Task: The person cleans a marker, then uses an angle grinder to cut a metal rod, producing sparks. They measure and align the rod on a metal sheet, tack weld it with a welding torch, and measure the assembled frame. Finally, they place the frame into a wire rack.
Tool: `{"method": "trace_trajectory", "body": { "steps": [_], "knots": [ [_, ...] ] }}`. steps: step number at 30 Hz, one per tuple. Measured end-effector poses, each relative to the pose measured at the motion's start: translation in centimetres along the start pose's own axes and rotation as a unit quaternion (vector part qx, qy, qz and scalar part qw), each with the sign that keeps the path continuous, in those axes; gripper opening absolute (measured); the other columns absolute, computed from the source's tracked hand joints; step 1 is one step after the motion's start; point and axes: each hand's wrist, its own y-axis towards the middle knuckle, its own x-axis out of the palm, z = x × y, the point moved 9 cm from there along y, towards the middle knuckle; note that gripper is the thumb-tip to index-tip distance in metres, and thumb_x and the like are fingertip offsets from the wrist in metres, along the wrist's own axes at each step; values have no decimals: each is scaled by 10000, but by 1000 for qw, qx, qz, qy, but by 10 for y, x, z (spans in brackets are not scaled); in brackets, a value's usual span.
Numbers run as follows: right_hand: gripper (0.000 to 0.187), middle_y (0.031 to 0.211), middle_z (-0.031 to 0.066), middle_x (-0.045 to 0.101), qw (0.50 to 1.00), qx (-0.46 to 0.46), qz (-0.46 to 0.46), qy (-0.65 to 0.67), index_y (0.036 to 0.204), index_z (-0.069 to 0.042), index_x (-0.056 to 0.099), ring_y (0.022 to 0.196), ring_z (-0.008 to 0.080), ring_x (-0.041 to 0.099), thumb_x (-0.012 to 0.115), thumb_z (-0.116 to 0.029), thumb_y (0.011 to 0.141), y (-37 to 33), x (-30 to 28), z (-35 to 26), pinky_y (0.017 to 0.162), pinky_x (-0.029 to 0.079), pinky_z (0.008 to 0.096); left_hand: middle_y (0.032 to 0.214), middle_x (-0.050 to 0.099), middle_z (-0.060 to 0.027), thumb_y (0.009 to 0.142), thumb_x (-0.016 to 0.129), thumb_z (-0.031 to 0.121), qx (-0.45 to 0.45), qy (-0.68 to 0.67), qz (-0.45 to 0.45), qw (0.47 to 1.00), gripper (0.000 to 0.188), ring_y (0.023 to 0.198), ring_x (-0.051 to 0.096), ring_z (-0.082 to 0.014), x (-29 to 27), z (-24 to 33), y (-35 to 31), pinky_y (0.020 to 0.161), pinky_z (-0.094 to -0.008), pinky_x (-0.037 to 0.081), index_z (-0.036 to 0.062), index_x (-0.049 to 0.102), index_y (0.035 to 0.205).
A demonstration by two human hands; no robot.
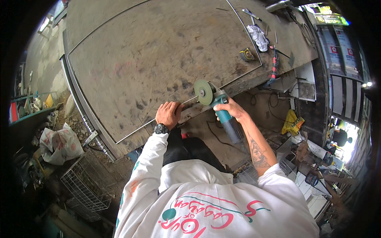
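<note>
With my right grip [233,110] clasping the grinder [225,117], a snag on the rod [137,130] could kick its disc [203,86] toward my left grip [168,114], whose hold I can't tell.

Teal angle grinder [225,116] at thin metal frame's [137,130] near side

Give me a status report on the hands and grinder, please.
Right hand gripping angle grinder; disc at near side of metal frame, contact unclear. Left hand over same side, left of disc. Tape measure beyond, apart from disc.
</note>
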Motion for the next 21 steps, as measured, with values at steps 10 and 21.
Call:
{"method": "trace_trajectory", "body": {
  "steps": [10,21],
  "knots": [
    [644,986,160,694,987,-68,-63,131,1311,-5,549,764,272,733,691,-513,940,-65,-30,16,683,632,410,886,700,-57,934,751,252,-27,-19,-37,999,152,826,655,-288,-1,-3,-2,742,-404,484,103,722,940],
    [705,972,144,667,861,-304,-33,406,1183,67,596,812,243,693,642,-596,946,-147,-68,-4,765,597,362,1227,698,-198,976,753,399,-323,-379,-241,833,526,1132,666,-320,44,101,-12,998,-447,506,-14,661,1289]
  ]
}}
